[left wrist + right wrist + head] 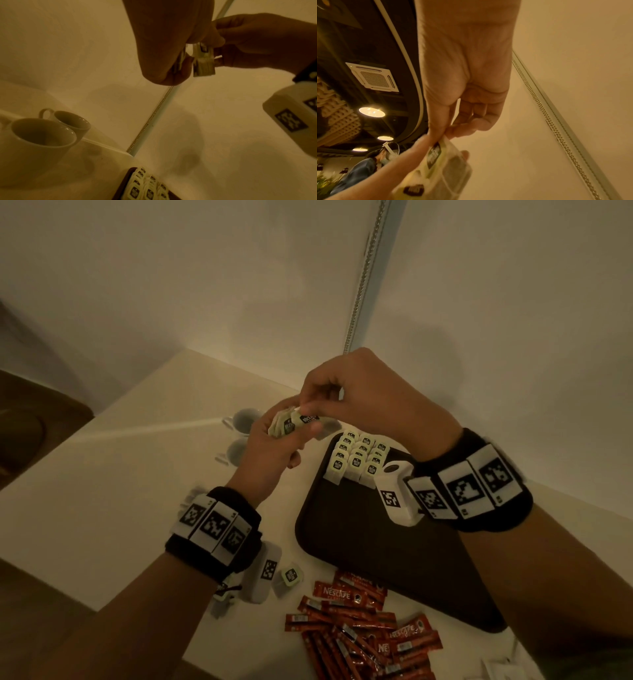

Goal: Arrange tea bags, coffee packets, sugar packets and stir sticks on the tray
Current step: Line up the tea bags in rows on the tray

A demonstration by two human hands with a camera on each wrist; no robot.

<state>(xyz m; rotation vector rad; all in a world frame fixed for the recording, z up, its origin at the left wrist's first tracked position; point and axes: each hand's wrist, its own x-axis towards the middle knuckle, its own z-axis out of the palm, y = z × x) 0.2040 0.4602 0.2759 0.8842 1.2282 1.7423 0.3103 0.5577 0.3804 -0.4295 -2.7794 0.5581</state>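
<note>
My left hand (274, 440) holds a small bunch of tea bags (291, 422) up over the bench (102, 491), grip curled round the bunch, and my right hand (359, 392) pinches the top bag's tag edge with thumb and forefinger, grip narrow. Risk: pulling one bag drags its neighbours out, since strings and tags can snag, and the loose ones drop toward the cups (239, 436) or the bench. The tray (376, 542) already has three tight rows of tea bags (359, 457) at its far end; setting the next bag down carelessly could knock the standing ones over like dominoes. One stray tea bag (290, 575) lies on the bench just beside my left wrist, easy to miss. The coffee sticks (359, 628) are heaped off the tray's near edge, and a forearm sweep could scatter them. Stir sticks and sugar I can't make out.
</note>
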